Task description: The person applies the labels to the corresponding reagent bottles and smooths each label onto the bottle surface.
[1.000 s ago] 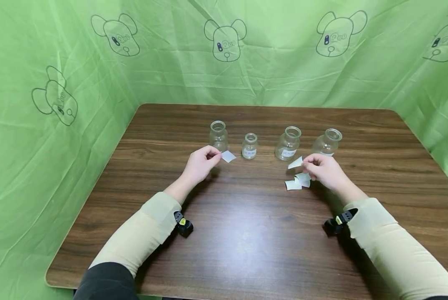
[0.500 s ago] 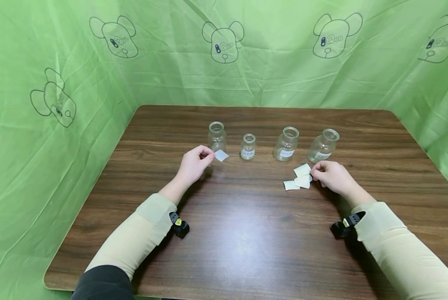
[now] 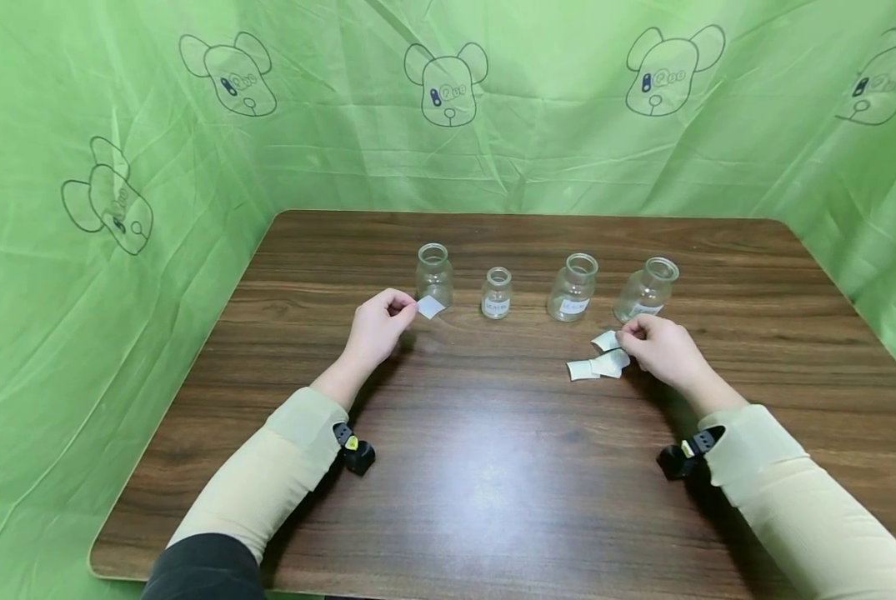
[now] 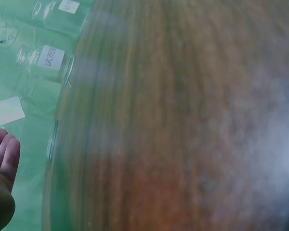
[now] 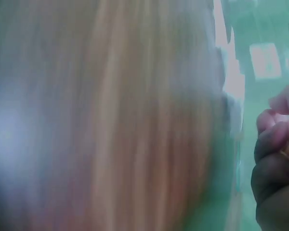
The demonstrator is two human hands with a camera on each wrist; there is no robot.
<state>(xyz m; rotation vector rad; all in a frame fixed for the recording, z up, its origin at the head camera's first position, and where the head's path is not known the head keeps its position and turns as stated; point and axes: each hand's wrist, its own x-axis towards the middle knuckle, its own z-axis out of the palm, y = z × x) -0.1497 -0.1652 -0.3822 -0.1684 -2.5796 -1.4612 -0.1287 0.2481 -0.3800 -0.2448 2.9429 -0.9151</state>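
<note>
My left hand (image 3: 376, 329) pinches a small white paper label (image 3: 430, 307) between thumb and fingertips. It holds it low in front of the leftmost clear glass bottle (image 3: 434, 275), which shows no label. In the left wrist view, the held label (image 4: 7, 110) stands out beyond the fingers. My right hand (image 3: 661, 346) has thumb and forefinger together on the edge of another white label (image 3: 605, 340), which is partly covered by the fingertips. Several loose labels (image 3: 584, 370) lie overlapping just beside that hand, on the near side of the bottles.
A small glass bottle (image 3: 496, 293) and two larger ones, one in the middle right (image 3: 572, 287) and one at the right (image 3: 646, 287), bear white labels with dark writing. All stand in a row on the brown wooden table (image 3: 448, 500). A green cloth (image 3: 545, 150) hangs behind.
My left hand has carried its label leftward to the leftmost bottle. The right hand lowered a raised label onto the others, drew off to the right, and now has its fingertips back at the labels.
</note>
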